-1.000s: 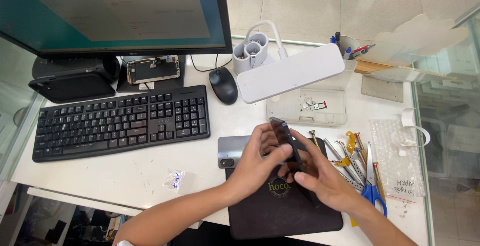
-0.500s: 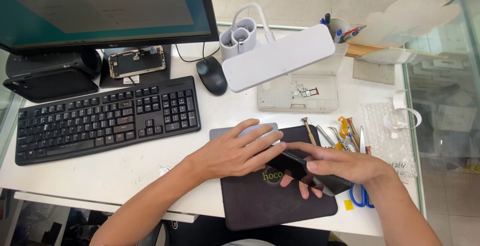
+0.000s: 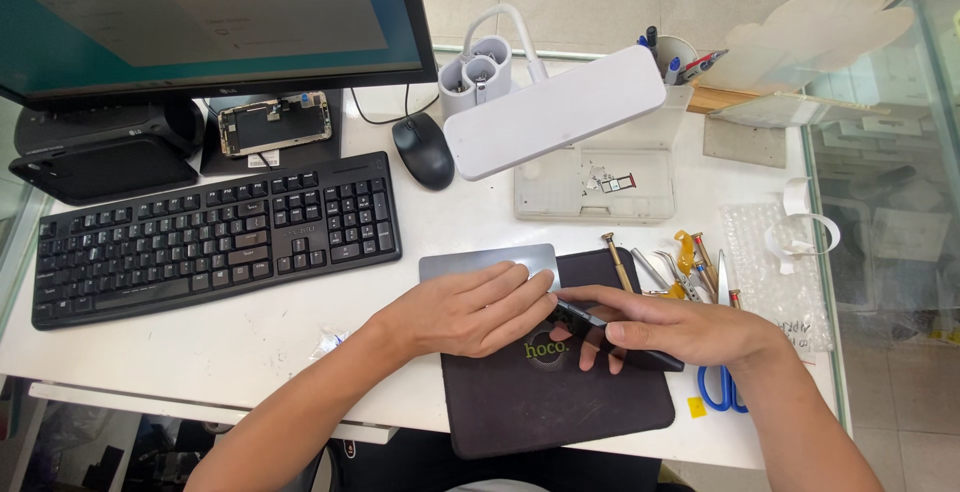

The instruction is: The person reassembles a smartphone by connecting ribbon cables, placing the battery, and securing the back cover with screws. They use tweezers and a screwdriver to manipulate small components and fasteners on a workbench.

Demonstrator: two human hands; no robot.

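My right hand (image 3: 690, 330) grips a dark phone (image 3: 612, 335) edge-on, low over a dark mat (image 3: 555, 407) near the table's front. The fingers of my left hand (image 3: 470, 310) press against the phone's left end. A grey flat slab (image 3: 470, 262) lies partly under my left hand, at the mat's upper left corner. Much of the phone is hidden by my right fingers.
Screwdrivers and tweezers (image 3: 675, 267) and blue scissors (image 3: 718, 390) lie right of the mat. Behind are a white desk lamp (image 3: 555, 112), a clear parts tray (image 3: 592, 187), a mouse (image 3: 423, 150), a black keyboard (image 3: 210, 237), a monitor (image 3: 200, 12) and an opened phone (image 3: 275, 124).
The phone was held up, tilted, between both hands; it now lies low and edge-on over the mat. My left hand has flattened beside it. The camera has moved closer.
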